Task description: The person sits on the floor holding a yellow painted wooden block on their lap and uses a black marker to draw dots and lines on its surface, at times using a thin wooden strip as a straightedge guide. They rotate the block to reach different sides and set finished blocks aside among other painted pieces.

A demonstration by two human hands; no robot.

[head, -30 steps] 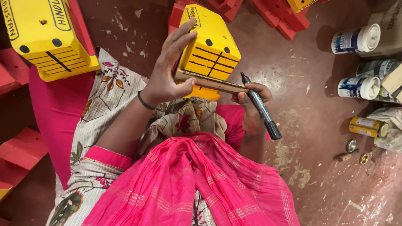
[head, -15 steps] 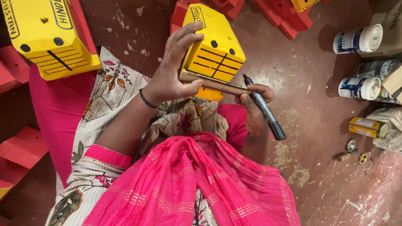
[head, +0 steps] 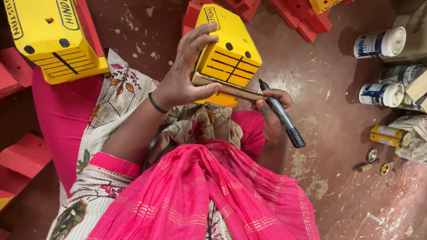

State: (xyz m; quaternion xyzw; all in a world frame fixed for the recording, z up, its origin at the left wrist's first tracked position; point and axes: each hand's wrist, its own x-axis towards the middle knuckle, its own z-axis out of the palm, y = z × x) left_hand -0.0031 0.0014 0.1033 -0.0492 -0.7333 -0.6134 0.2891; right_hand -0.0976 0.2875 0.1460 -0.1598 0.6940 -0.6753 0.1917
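Head view: the fingers of the left hand [head: 184, 78] are spread and curled over a yellow block [head: 229, 55], the thumb pressing a wooden strip [head: 227, 87] flat against its near face like a ruler. The right hand [head: 272, 106] is closed around a black marker [head: 281, 116], its tip resting at the right end of the strip, just at the block's lower edge.

The block sits in the middle of the scene, held above the person's lap and tilted toward the camera. Its near face already carries black dots near the top and several ruled black lines crossed by one slanting stroke. The band below the strip looks bare, though the hand and strip hide part of it, so whether more lines are wanted there is hard to judge.

At far left, a second yellow block [head: 51, 38] shows a like pattern of dots and lines and appears finished. Red wooden pieces [head: 307, 22] lie at the far edge and along the left. On the floor [head: 329, 133] to the right stand white paint tins [head: 380, 42], a small yellow tin [head: 390, 136] and loose caps.
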